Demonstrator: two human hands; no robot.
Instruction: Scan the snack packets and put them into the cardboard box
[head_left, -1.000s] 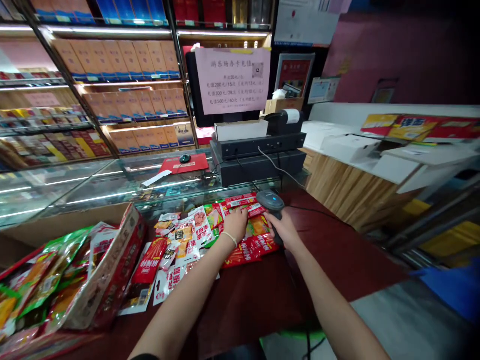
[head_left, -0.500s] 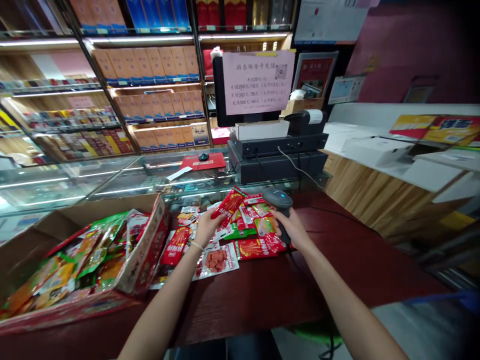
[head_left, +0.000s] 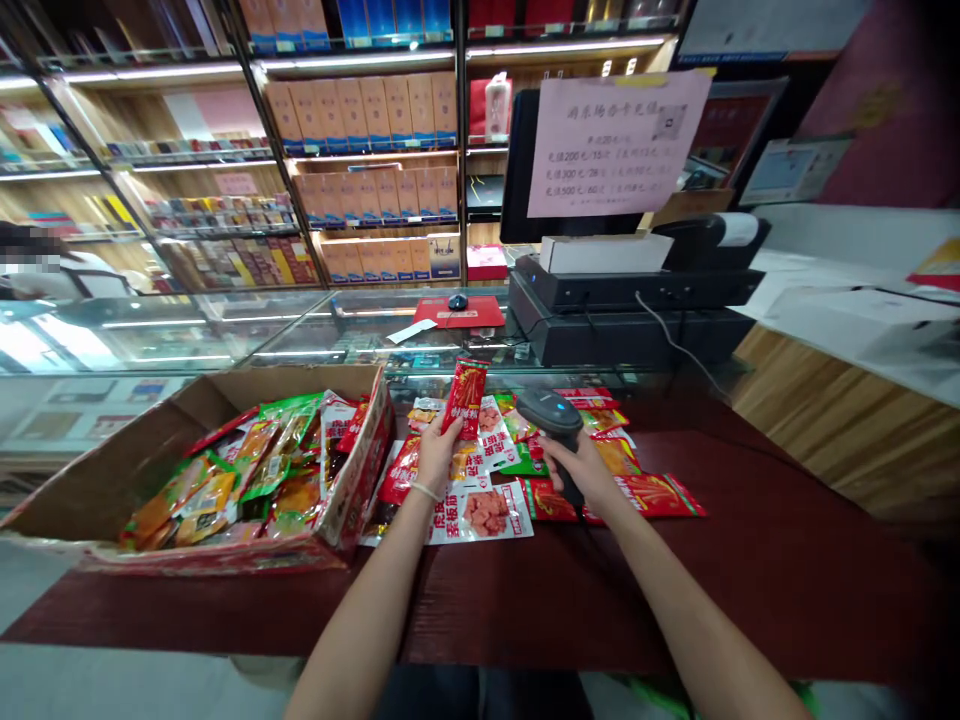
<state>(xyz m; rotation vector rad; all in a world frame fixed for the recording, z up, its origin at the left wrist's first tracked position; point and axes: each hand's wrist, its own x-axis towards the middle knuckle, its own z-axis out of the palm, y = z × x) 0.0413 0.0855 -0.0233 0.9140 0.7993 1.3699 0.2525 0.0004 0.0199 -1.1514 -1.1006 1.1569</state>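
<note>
red packet [head_left: 466,392] in left hand [head_left: 436,458]

1 carton [head_left: 363,478] lies left of loose packets [head_left: 491,510] on the counter [head_left: 525,600]; monitor [head_left: 517,175] behind; shelves [head_left: 375,62] beyond.

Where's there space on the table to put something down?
The dark red wooden table is bare right of the rightmost shiny red packet, and between the table's near edge and the closest white plastic packet. A thin strip fronts the open brown cardboard box. Between that box and red packet it's crowded: packets, grey handheld scanner, left hand, right hand.
</note>
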